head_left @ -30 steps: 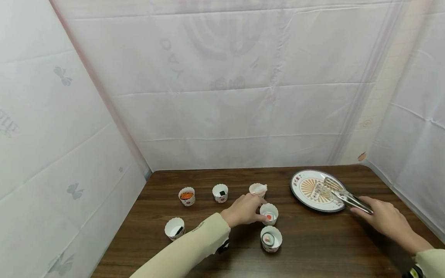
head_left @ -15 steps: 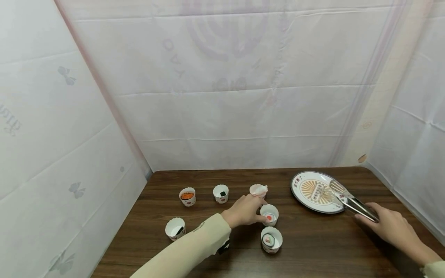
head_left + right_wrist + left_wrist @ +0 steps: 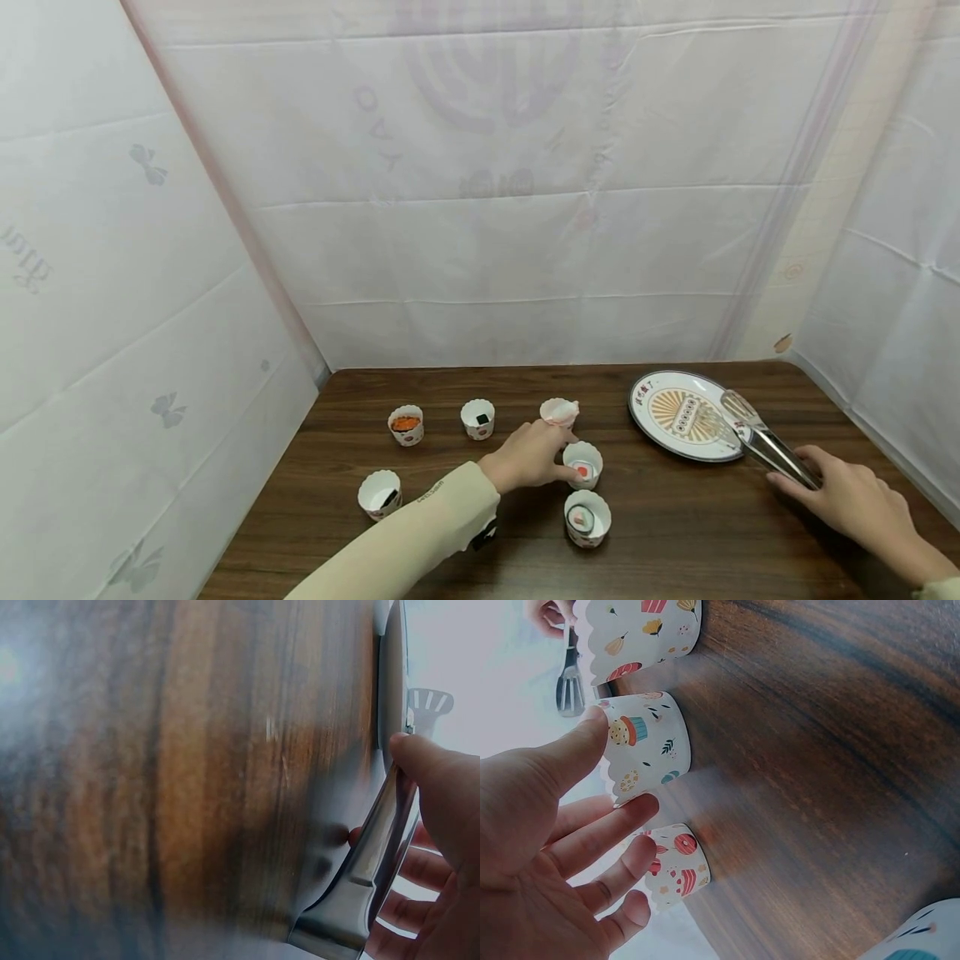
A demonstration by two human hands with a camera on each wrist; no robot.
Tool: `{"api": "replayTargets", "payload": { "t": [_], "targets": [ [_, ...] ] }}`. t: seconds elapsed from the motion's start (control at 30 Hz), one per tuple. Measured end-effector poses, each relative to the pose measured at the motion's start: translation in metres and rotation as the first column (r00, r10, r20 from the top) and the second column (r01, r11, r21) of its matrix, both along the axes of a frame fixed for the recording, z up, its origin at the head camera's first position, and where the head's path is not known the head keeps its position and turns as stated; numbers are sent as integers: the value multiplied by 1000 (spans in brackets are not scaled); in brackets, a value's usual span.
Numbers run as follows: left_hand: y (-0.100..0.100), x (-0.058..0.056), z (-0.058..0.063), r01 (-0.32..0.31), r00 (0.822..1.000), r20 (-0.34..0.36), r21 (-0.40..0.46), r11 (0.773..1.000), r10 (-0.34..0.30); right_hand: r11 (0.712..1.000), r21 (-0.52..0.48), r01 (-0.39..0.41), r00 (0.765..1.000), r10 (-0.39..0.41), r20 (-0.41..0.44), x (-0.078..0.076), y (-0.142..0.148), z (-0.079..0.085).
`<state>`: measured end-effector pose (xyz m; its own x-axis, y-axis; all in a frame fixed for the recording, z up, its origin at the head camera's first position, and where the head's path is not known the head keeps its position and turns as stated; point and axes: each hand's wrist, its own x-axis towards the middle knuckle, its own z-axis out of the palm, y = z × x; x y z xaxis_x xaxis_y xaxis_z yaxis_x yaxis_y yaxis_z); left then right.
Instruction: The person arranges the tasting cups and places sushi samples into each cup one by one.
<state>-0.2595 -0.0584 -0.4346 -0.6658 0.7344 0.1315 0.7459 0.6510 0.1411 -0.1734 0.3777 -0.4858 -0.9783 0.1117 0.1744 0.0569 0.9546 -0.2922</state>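
Note:
My left hand holds a white paper baking cup by its scalloped rim, thumb on one side and index finger on the other. Inside that cup lies a white piece with a red centre. The other fingers of this hand extend toward a second cup behind. On the right, my right hand grips metal tongs. Their slotted ends are spread apart over the right side of a white plate with an orange sunburst print.
A cup with a sushi-roll-like piece stands in front of the held one. Behind it is a cup with something white. Farther left stand cups with orange bits, a black piece and a dark strip. White cloth surrounds the table.
My right hand has drawn the tongs slightly right and toward me, and their ends stand a little wider apart. My left hand stays at the same cup.

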Motion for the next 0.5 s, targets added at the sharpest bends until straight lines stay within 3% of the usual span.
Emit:
{"api": "replayTargets", "payload": {
  "t": [0.4, 0.5],
  "targets": [
    [-3, -1, 3, -9, 999, 51, -9, 1000, 9, 1000, -15, -7, 1000, 7, -2, 0, 1, -1],
    [-6, -1, 6, -5, 1000, 25, -13, 1000, 5, 1000, -14, -10, 1000, 10, 2, 0, 0, -1]
  ]
}}
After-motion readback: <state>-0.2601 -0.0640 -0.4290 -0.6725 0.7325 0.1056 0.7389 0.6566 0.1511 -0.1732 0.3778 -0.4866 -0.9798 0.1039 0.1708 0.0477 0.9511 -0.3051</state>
